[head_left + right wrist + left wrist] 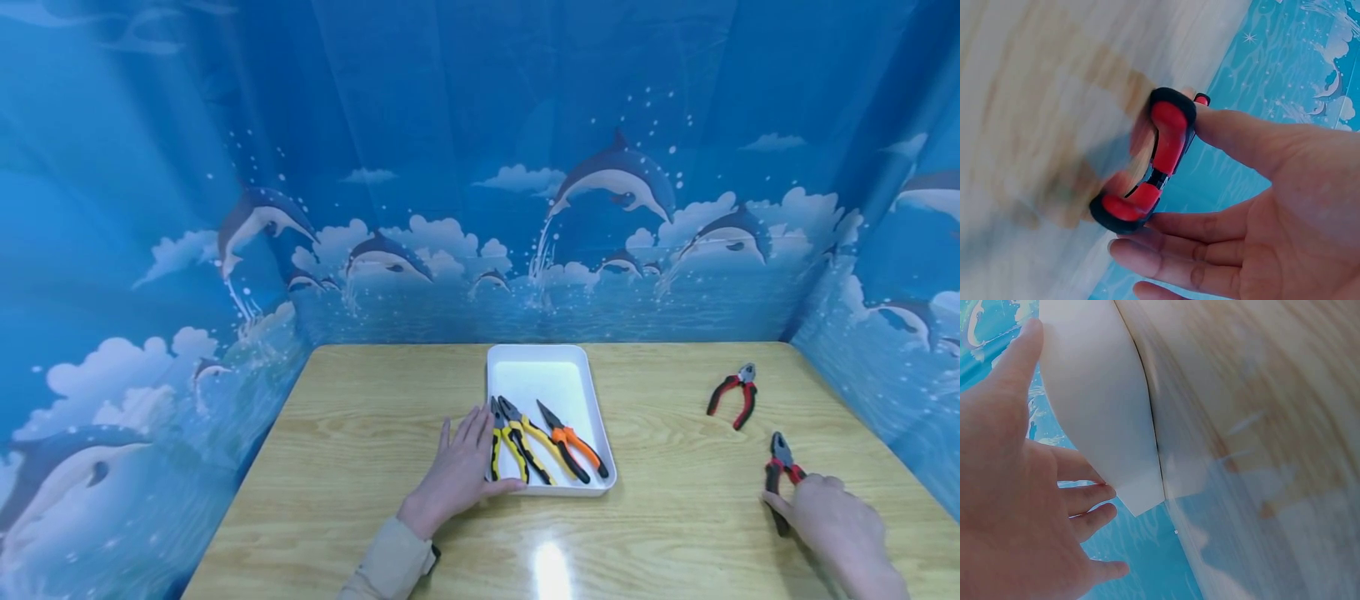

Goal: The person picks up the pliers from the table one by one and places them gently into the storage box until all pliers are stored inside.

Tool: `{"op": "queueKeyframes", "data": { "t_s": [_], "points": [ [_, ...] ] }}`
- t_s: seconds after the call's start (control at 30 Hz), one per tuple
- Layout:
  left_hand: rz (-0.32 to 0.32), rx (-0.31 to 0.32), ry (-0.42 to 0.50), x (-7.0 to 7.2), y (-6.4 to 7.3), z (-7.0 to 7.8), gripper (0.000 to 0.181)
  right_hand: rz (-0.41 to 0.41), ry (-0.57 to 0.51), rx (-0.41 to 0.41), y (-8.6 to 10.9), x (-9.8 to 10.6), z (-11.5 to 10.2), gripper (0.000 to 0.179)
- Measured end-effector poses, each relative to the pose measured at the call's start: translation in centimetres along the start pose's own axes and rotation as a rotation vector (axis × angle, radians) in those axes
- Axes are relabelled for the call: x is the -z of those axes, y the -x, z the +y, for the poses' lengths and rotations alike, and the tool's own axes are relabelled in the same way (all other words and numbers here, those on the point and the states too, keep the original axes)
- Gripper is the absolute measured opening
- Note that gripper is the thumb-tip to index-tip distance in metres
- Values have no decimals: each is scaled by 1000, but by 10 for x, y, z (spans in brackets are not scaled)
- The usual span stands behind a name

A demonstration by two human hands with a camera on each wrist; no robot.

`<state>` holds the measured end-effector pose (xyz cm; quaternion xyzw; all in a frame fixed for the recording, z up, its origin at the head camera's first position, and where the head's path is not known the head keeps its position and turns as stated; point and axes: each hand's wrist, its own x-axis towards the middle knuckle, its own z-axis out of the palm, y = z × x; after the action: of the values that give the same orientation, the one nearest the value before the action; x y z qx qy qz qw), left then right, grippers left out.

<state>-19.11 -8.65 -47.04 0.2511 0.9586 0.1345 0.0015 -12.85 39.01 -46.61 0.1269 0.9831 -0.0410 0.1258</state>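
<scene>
A white tray (536, 373) holds pliers with yellow-and-black handles (517, 442) and needle-nose pliers with orange-and-black handles (581, 446). My left hand (461, 467) rests at the tray's near left corner, fingers extended along its side and thumb at the near rim. In the left wrist view, the fingertips touch the tray's outer wall (1100, 394). At the right, my right hand (843, 521) grips red-and-black-handled pliers (781, 452). The right wrist view has the thumb against one red handle (1171, 128) and fingers at the other; the pliers' head is mostly hidden there.
Smaller red-and-black pliers (737, 395) lie on the wooden table (660, 433) beyond my right hand, their handles spread. Blue cloth printed with dolphins (450, 167) hangs behind the table and along both sides.
</scene>
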Motion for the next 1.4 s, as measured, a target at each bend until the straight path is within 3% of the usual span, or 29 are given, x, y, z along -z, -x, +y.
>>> {"op": "queueKeyframes", "data": {
  "t_s": [0.77, 1.4],
  "points": [
    [18, -7, 11, 0, 0, -1, 110, 32, -25, 61, 1, 2, -22, 68],
    [5, -2, 12, -2, 1, -1, 110, 170, -13, 146, 2, -6, -28, 58]
  ]
}}
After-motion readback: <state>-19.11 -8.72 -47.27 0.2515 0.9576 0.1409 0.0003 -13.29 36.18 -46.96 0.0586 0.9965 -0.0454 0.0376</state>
